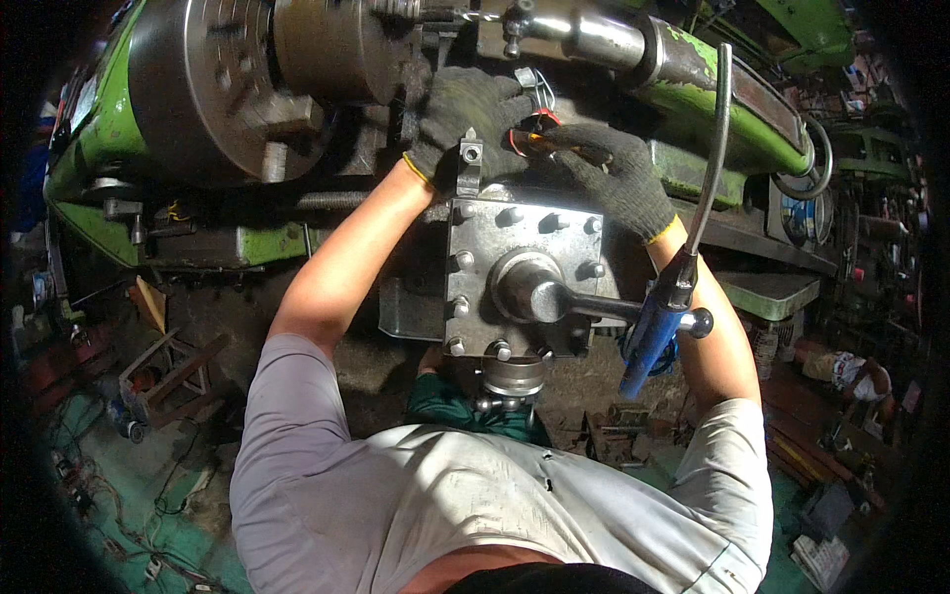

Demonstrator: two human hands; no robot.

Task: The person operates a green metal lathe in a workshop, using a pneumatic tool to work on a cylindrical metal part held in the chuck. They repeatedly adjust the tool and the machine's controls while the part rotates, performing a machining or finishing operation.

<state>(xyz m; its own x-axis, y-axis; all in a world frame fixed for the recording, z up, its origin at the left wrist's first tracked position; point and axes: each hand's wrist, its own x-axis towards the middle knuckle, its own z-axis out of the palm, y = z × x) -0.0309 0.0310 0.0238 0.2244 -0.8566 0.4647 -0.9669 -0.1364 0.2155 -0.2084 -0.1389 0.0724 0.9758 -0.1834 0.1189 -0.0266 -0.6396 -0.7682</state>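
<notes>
My left hand (463, 117), in a dark grey glove with a yellow cuff, is beyond the square tool post (524, 223) of a green lathe, just right of the round steel workpiece (332, 49). Its fingers point right and are partly lost in shadow. My right hand (614, 173), gloved alike, reaches in from the right with its fingers closed on a dark, slender tool with red-orange edges (534, 142); its exact kind is unclear. A bright bent metal piece (535, 89) shows beside my left fingertips. A pointed cutting tool in its holder (470, 163) stands between my left wrist and the post.
Left is the large lathe chuck (203, 89). Behind my hands the tailstock (604, 40) carries a drill bit (479, 15). The tool post's ball-ended lever (633, 307) points right. A flexible metal hose with a blue handle (653, 342) hangs over my right forearm.
</notes>
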